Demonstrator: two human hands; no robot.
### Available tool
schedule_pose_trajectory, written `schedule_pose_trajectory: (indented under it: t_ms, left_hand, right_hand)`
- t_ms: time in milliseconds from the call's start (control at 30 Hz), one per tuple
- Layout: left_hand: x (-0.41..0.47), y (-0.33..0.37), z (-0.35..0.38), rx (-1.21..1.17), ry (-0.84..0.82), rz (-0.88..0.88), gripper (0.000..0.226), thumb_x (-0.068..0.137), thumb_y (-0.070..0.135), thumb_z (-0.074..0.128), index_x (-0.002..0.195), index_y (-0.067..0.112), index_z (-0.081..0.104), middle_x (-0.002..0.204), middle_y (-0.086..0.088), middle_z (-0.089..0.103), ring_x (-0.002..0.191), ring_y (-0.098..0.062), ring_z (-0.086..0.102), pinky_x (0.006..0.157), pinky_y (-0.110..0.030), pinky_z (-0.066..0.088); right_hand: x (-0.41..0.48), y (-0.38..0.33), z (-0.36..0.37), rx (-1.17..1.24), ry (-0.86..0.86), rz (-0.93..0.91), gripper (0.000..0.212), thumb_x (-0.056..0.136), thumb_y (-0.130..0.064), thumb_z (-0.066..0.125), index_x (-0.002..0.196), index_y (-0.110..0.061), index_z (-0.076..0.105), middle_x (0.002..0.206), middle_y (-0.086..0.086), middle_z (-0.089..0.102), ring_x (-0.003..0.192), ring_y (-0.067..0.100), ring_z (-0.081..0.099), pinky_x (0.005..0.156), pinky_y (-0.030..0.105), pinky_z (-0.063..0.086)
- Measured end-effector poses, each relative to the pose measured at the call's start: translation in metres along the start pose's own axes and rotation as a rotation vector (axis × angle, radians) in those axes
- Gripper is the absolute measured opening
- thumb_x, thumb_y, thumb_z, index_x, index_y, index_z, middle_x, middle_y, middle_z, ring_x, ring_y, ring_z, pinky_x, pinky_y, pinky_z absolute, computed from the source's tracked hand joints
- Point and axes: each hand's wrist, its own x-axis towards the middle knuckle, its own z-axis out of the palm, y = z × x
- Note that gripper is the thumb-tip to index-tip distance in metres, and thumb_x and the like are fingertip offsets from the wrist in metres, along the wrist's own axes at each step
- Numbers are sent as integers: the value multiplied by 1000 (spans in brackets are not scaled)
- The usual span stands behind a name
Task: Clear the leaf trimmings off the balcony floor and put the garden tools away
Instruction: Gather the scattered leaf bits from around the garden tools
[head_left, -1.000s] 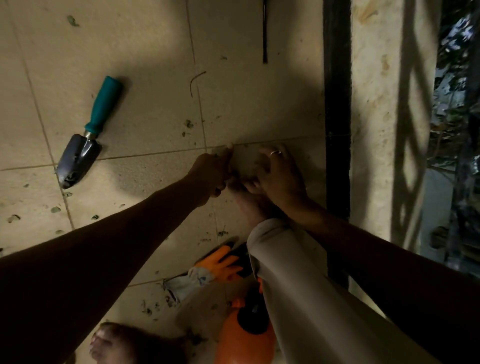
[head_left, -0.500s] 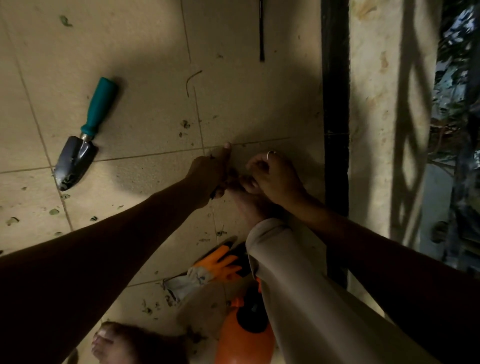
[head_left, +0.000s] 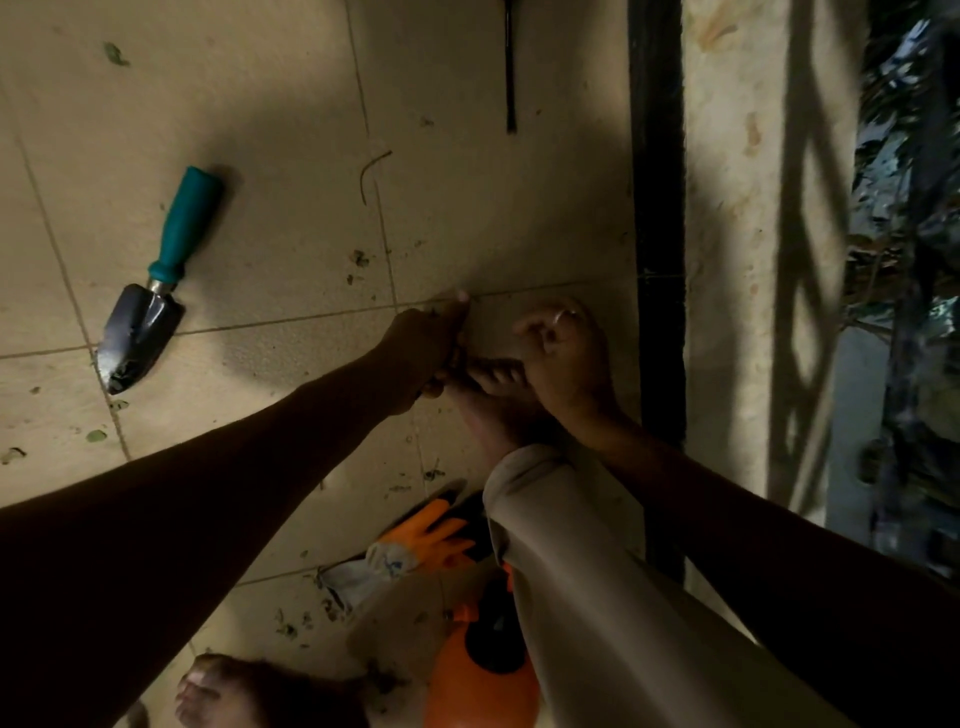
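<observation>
Beige floor tiles carry scattered leaf bits. A trowel with a teal handle lies well to the left of both hands. The left hand is curled shut low over the tiles; whether it pinches anything is hidden. The right hand, fingers bent, sits just beside a bare foot. An orange glove lies nearer the body.

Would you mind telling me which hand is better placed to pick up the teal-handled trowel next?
The left hand: the trowel lies on the floor on its side, with bare tile between. The right hand is beyond the foot.
</observation>
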Motion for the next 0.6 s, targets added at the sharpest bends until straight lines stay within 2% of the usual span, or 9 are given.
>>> schedule_pose_trajectory:
  t_ms: [67,100,133,200,233,300,400,467,600]
  left_hand:
    - [1,1,3,-9,4,-9,55,98,64,53,82,11,56,52,-2,46,38,-13,38,39,-18,27]
    - [3,1,4,-5,10,-14,57,97,66,52,83,11,56,52,-2,46,38,-13,38,39,-18,28]
    - [4,0,5,6,17,-20,60,96,69,51,84,10,55,54,-3,46,37,-14,39,38,-18,28]
    - [8,-1,7,37,24,-26,65,93,73,50,88,9,55,60,-4,47,40,-15,41,37,-19,30]
    - [9,-2,7,41,24,-29,66,92,75,50,90,9,55,62,-5,48,43,-16,41,37,-20,31]
    - [9,-2,9,29,30,-33,67,92,75,49,94,9,55,65,-5,48,46,-17,42,39,-20,33]
    - [7,-5,8,31,70,-18,65,92,75,48,97,11,57,68,-5,53,53,-20,50,45,-23,38]
    - [8,-7,5,-15,87,-6,66,93,74,50,101,9,60,74,-8,57,57,-21,52,44,-22,38]
    - [5,-11,-3,-130,87,7,62,97,68,50,95,7,63,73,-10,60,49,-17,49,42,-19,34]
  right_hand:
    - [17,73,38,-238,-25,133,29,86,-39,60,111,-28,71,127,1,59,115,24,56,105,44,43]
    - [19,87,51,-341,-141,130,39,88,-54,57,123,-38,64,141,-9,51,126,23,49,115,48,29]
    - [13,92,75,-356,-368,73,51,90,-68,46,136,-46,51,152,-18,37,137,22,40,121,50,13]
    - [-11,31,50,-390,-566,14,59,100,-65,24,154,-40,27,159,-18,22,149,17,20,121,40,1]
    - [-27,4,40,-444,-664,-91,57,105,-56,21,157,-32,23,163,-12,19,150,16,17,120,34,4]
    - [-26,-50,-15,-487,-529,-28,48,110,-34,28,155,-16,32,160,-5,28,148,20,27,115,26,16]
    - [-2,35,-11,-292,-33,120,33,103,-20,51,130,-9,66,130,9,66,124,27,59,104,33,42]
    - [-5,31,-2,-107,21,139,25,97,-19,61,119,-12,72,114,7,73,106,21,67,90,31,51]
    - [-1,-16,7,431,-137,196,27,90,-14,74,112,-21,59,98,-2,69,83,11,70,59,24,55]
